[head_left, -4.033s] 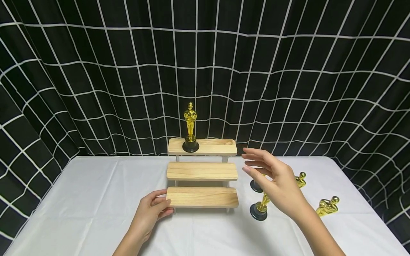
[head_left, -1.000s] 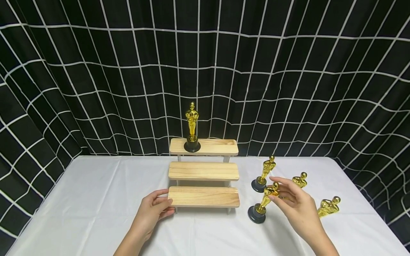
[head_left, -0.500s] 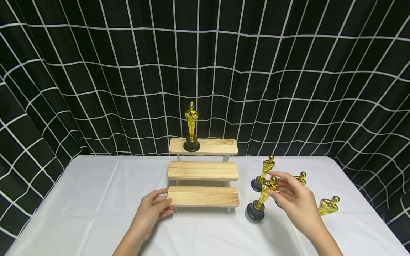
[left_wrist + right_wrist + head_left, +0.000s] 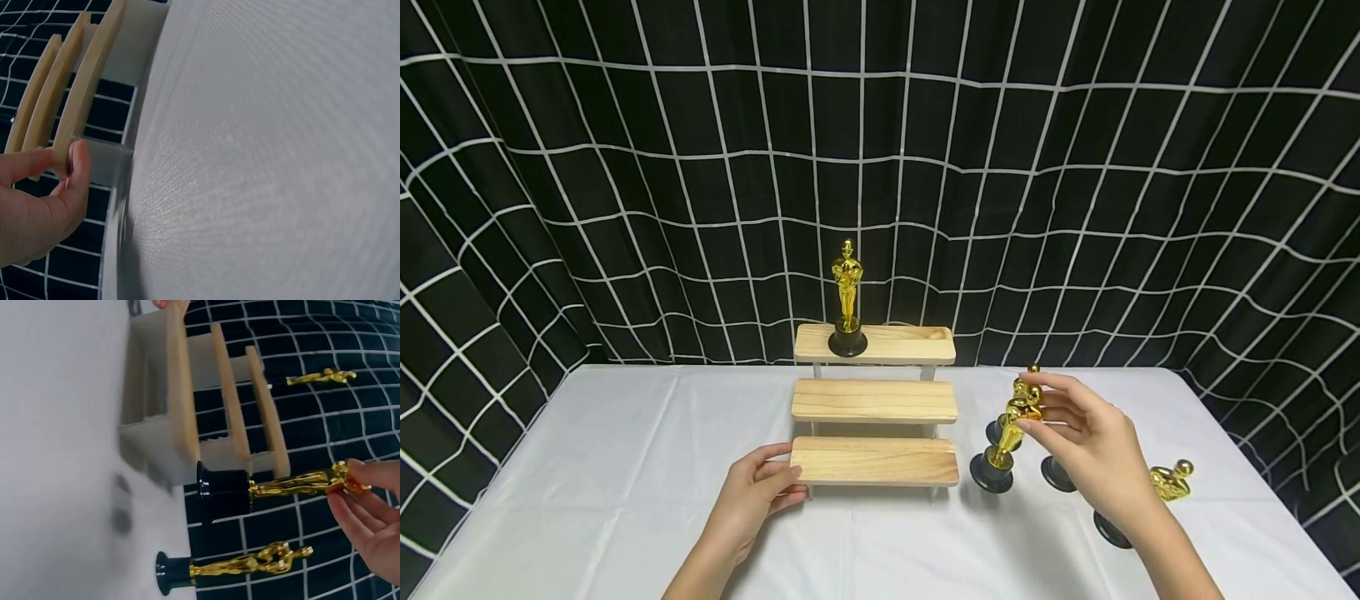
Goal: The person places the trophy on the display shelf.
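My right hand (image 4: 1097, 442) pinches a gold trophy statuette (image 4: 1009, 440) by its upper body, between thumb and fingers. Its round black base hangs off the table, as the right wrist view shows by the gap and shadow below. My left hand (image 4: 748, 496) grips the left end of the lowest board (image 4: 874, 462) of a three-tier wooden display stand, thumb on top and fingers beneath. A like statuette (image 4: 847, 287) stands upright on the left half of the top board (image 4: 917, 343). The middle board (image 4: 874, 402) bears nothing.
Right of the stand, more statuettes stand on the white-covered table (image 4: 647, 500): one (image 4: 250, 565) in the right wrist view, one (image 4: 1172, 482) farthest right, and a black base (image 4: 1058, 473) partly behind my right hand. A black curtain (image 4: 880, 167) with a white grid hangs behind.
My right hand has come down to the near statuette, taken it by the upper body and lifted it, moving it slightly back and left. The left hand keeps its place on the stand.
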`<state>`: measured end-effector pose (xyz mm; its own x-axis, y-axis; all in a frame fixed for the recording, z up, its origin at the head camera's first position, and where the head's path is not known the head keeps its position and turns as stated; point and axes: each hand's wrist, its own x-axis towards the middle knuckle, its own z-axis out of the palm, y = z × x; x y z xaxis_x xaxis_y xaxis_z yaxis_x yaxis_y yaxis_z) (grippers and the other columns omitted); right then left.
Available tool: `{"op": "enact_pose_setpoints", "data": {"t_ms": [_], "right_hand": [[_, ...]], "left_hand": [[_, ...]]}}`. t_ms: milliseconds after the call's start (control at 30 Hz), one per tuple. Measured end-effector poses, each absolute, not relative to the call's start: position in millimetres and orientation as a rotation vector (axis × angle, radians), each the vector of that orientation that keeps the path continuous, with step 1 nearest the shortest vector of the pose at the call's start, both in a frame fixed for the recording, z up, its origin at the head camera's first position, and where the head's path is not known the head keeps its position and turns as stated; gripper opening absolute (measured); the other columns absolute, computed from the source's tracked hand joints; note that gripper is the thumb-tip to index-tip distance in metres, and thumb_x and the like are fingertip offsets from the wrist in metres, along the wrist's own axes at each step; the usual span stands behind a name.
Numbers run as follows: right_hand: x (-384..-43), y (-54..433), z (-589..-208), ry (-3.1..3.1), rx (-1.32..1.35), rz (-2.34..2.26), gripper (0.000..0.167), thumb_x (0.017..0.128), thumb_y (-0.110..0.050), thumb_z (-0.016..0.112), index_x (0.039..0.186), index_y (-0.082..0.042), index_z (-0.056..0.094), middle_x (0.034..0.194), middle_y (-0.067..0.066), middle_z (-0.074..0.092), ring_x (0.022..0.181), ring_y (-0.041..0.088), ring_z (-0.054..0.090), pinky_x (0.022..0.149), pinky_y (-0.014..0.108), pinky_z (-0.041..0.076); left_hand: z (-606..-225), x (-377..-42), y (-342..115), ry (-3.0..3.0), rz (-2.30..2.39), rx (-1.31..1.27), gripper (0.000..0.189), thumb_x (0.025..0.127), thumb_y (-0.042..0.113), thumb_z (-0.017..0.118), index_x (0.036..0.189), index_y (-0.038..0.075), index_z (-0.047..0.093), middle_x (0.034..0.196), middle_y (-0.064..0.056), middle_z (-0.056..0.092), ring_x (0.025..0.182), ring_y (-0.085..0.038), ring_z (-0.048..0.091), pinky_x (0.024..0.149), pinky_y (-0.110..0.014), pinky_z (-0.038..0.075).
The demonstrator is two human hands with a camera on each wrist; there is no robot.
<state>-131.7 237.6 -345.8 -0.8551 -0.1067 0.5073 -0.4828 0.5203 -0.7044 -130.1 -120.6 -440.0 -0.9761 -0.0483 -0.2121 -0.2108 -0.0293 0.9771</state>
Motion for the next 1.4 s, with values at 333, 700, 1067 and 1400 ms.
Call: {"op": "enact_pose_setpoints", "data": {"t_ms": [333, 700, 1067, 1400], "right_hand": [[-136.9, 231.5, -316.9, -2.362, 0.519, 1.256, 0.053, 0.086, 0.014, 0.079, 0.135, -0.001, 0.066, 0.113, 0.022, 0.075, 0.1, -0.011, 0.065, 0.086, 0.008, 0.06], [-142.4, 220.1, -285.5, -2.403, 0.522, 1.181, 0.052, 0.088, 0.009, 0.08, 0.136, -0.004, 0.067, 0.113, 0.02, 0.075, 0.096, -0.011, 0.064, 0.084, 0.005, 0.058], [-159.4, 207.4, -256.2, -2.419, 0.552, 1.158, 0.049, 0.09, 0.004, 0.081, 0.136, -0.007, 0.067, 0.109, 0.018, 0.075, 0.088, -0.007, 0.067, 0.081, 0.005, 0.058], [-174.2, 200.0, -241.7, -2.45, 0.534, 1.193, 0.049, 0.093, 0.002, 0.079, 0.139, -0.008, 0.065, 0.113, 0.019, 0.076, 0.09, -0.003, 0.07, 0.081, 0.004, 0.057]], "left_hand": [[-438.7, -129.2, -120.2, 2.095, 2.167, -0.283, 0.042, 0.101, -0.008, 0.06, 0.142, -0.015, 0.052, 0.101, -0.016, 0.07, 0.078, -0.019, 0.073, 0.075, -0.027, 0.069], [-438.1, -129.0, -119.8, 2.088, 2.169, -0.278, 0.043, 0.101, -0.008, 0.059, 0.143, -0.015, 0.051, 0.101, -0.016, 0.068, 0.079, -0.019, 0.073, 0.076, -0.028, 0.069], [-437.8, -129.1, -120.4, 2.103, 2.141, -0.286, 0.044, 0.103, -0.008, 0.057, 0.145, -0.016, 0.047, 0.106, -0.019, 0.068, 0.08, -0.017, 0.072, 0.078, -0.027, 0.069], [-434.8, -128.1, -120.4, 2.09, 2.136, -0.282, 0.044, 0.103, -0.008, 0.055, 0.145, -0.016, 0.046, 0.106, -0.019, 0.066, 0.082, -0.019, 0.073, 0.079, -0.027, 0.069]]}}
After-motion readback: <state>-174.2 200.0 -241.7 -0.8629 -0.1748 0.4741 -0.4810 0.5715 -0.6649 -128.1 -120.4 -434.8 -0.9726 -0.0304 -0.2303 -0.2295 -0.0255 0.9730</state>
